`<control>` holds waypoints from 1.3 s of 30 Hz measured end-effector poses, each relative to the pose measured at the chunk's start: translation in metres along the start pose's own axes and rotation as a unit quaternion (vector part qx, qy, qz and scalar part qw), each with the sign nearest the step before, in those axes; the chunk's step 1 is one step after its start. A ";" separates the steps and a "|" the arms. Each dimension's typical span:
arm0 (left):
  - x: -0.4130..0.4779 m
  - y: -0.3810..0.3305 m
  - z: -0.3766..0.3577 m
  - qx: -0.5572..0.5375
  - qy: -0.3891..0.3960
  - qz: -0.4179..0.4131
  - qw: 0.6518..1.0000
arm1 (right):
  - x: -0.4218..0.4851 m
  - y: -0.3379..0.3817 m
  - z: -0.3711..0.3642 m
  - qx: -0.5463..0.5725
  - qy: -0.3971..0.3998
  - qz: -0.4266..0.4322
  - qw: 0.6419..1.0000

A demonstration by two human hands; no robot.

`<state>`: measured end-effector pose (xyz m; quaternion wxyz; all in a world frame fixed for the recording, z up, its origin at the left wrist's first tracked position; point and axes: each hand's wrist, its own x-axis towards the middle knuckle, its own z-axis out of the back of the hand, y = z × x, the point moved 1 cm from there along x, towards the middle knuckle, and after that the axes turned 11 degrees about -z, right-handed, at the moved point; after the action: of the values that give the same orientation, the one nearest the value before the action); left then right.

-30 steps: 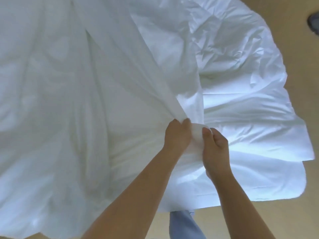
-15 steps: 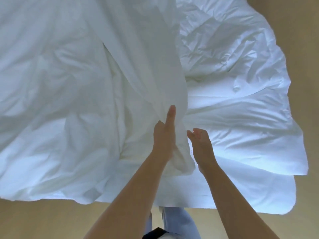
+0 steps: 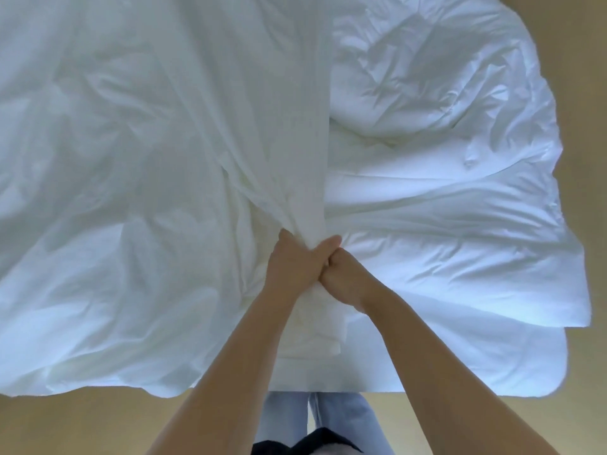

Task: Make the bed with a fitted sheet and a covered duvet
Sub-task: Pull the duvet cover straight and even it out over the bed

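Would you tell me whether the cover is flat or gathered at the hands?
Gathered: folds in the cover converge into a bunch in the grip of the left hand.

Nothing to read right now: no lettering, label, brand mark or number shows anywhere on the white bedding (image 3: 138, 133), just plain cloth from edge to edge

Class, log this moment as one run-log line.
left hand: grips duvet cover | right hand: grips duvet cover | duvet: crumpled, partly uncovered
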<state>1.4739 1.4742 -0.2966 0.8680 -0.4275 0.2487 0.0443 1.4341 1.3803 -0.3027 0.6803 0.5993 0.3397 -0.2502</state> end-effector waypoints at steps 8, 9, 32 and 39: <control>0.013 -0.026 0.006 -0.120 0.005 -0.010 0.993 | -0.014 -0.003 0.010 -0.091 0.001 0.007 0.996; 0.010 -0.033 0.005 -0.155 0.017 -0.005 0.988 | -0.014 -0.001 0.019 -0.097 -0.002 -0.003 0.995; -0.027 -0.180 -0.221 0.012 0.117 -0.195 0.974 | -0.088 -0.128 0.297 0.441 -0.066 -0.026 0.895; -0.001 -0.122 -0.215 0.591 0.081 -0.250 0.763 | -0.066 -0.145 0.292 0.450 -0.075 -0.055 0.888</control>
<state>1.4240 1.2329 -0.3181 0.9056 0.1209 0.1790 -0.3650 1.3305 1.0652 -0.3309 0.3459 0.8011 0.1711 -0.4575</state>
